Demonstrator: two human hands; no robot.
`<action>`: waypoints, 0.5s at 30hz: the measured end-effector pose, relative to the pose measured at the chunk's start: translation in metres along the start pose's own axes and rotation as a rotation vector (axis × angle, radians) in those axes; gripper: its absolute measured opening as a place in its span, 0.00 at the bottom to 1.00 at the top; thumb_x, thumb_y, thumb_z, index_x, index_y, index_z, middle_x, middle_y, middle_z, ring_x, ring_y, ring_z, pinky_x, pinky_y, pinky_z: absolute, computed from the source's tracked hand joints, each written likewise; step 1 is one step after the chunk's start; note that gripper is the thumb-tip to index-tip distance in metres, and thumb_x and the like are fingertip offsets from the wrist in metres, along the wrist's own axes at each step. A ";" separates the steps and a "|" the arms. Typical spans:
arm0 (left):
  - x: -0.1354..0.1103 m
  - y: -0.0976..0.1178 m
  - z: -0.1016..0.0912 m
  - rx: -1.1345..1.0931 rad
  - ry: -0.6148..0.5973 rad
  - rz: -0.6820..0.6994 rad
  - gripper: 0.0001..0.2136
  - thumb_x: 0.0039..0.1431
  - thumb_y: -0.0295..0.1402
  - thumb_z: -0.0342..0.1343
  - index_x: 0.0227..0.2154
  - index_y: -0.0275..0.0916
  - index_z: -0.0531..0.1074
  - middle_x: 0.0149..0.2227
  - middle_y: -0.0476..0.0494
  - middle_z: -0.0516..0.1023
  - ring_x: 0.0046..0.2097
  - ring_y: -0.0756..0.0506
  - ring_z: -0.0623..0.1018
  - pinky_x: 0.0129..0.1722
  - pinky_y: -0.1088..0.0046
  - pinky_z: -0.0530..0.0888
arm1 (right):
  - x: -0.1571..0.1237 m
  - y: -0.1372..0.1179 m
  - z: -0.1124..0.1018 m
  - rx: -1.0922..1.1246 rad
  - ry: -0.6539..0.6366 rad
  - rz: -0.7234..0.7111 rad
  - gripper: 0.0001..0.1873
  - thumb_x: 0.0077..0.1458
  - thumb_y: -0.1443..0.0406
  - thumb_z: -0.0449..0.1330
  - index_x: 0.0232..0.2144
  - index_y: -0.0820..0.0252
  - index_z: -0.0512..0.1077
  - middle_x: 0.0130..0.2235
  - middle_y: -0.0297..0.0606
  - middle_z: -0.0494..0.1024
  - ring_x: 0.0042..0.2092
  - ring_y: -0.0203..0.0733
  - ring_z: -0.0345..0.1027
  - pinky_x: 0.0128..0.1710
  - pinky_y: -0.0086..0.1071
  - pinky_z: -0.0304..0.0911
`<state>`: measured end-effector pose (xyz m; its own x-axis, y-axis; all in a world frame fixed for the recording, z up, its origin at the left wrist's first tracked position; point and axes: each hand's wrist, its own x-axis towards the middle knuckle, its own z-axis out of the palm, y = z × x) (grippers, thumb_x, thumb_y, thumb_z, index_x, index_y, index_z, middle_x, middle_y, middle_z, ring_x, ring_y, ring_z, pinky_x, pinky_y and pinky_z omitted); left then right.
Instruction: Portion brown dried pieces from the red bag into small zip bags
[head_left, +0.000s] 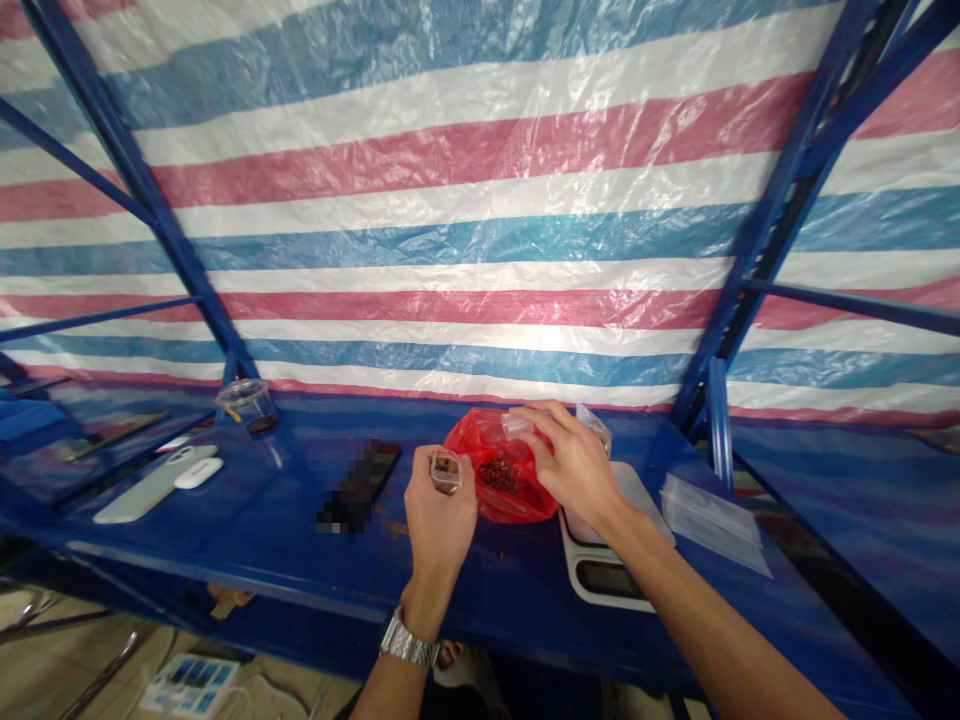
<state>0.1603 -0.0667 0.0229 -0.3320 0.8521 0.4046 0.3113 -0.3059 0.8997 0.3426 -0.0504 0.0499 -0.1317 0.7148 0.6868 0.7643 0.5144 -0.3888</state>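
My left hand [441,510] is closed around a small clear plastic bag [446,472] with its mouth open and some brown bits inside. In my right hand [574,460] a small clear plastic scoop or cup [516,425] is pinched between the fingers; its exact kind is hard to make out. Between the hands sits an open red plastic bag [465,435], holding dark reddish-brown dried pieces [501,476]. The right hand reaches over the bag's right side. Partly under my right forearm lies a white kitchen scale [589,555] with a dark display.
Flat clear plastic bags [712,520] lie right of the scale. Leftward are a dark phone [367,480], a pale phone [146,490], a white earbud case [199,473] and a plastic cup [251,408] with dark liquid. Blue posts [750,260] flank the blue shelf [300,560].
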 end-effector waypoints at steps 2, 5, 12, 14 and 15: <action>-0.001 0.004 -0.001 -0.040 0.089 0.025 0.08 0.60 0.37 0.59 0.36 0.42 0.66 0.28 0.55 0.70 0.28 0.51 0.72 0.32 0.75 0.70 | 0.001 0.001 -0.003 -0.006 0.094 0.028 0.20 0.65 0.70 0.53 0.55 0.51 0.75 0.55 0.41 0.77 0.54 0.50 0.73 0.55 0.45 0.69; -0.003 0.009 0.000 -0.095 0.182 0.080 0.09 0.61 0.38 0.59 0.37 0.42 0.66 0.30 0.53 0.70 0.30 0.50 0.73 0.34 0.74 0.71 | 0.001 0.002 -0.008 0.007 0.240 0.085 0.19 0.66 0.67 0.54 0.56 0.49 0.74 0.54 0.42 0.76 0.53 0.50 0.73 0.52 0.43 0.70; -0.010 0.018 0.005 -0.150 0.206 0.103 0.10 0.61 0.37 0.59 0.38 0.42 0.63 0.31 0.54 0.65 0.30 0.51 0.69 0.32 0.75 0.70 | 0.003 0.005 -0.012 0.009 0.087 0.057 0.19 0.66 0.67 0.55 0.56 0.52 0.74 0.52 0.42 0.78 0.52 0.49 0.73 0.52 0.43 0.69; -0.010 0.018 0.005 -0.180 0.180 0.091 0.13 0.60 0.38 0.60 0.41 0.42 0.61 0.33 0.53 0.64 0.30 0.51 0.68 0.31 0.75 0.70 | 0.002 0.006 -0.008 -0.032 -0.055 0.040 0.19 0.64 0.70 0.55 0.54 0.54 0.76 0.51 0.43 0.79 0.53 0.50 0.73 0.54 0.45 0.66; -0.010 0.018 0.004 -0.194 0.157 0.091 0.14 0.60 0.38 0.60 0.42 0.42 0.60 0.34 0.52 0.64 0.30 0.51 0.68 0.30 0.75 0.70 | 0.000 0.005 -0.005 -0.053 -0.129 0.031 0.19 0.63 0.72 0.55 0.52 0.55 0.77 0.51 0.43 0.80 0.54 0.50 0.72 0.56 0.46 0.65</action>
<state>0.1727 -0.0791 0.0340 -0.4496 0.7456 0.4919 0.1745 -0.4667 0.8670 0.3495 -0.0497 0.0507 -0.1852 0.7867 0.5889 0.8009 0.4680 -0.3735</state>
